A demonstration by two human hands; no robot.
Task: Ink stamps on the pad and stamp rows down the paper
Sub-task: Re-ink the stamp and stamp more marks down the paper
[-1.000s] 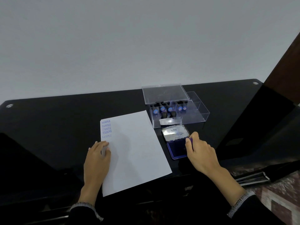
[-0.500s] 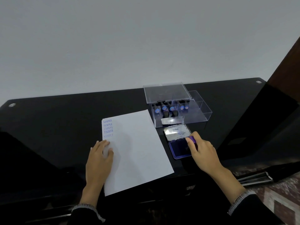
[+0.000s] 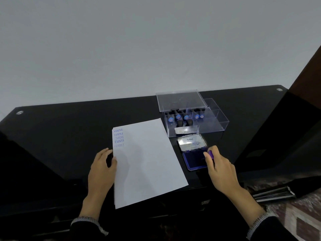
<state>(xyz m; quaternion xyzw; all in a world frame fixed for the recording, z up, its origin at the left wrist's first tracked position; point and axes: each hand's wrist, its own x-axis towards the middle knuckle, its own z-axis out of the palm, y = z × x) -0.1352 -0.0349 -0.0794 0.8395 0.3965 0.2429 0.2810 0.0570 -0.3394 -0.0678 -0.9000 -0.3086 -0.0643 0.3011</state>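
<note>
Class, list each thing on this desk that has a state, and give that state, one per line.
Ink pad: lid open.
Stamp box: lid open, stamps inside.
Paper: flat, five SAMPLE prints at top left.
Stamp: held at the ink pad.
Left hand: resting on the paper's edge.
Right hand: gripping the stamp.

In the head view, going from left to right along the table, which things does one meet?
Left hand → paper → ink pad → right hand gripping a purple stamp.

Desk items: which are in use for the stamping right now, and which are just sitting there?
In use: paper, ink pad, stamp gripped by right hand, left hand steadying the sheet.
Idle: clear stamp box, its spare stamps, foil-like bundle.
</note>
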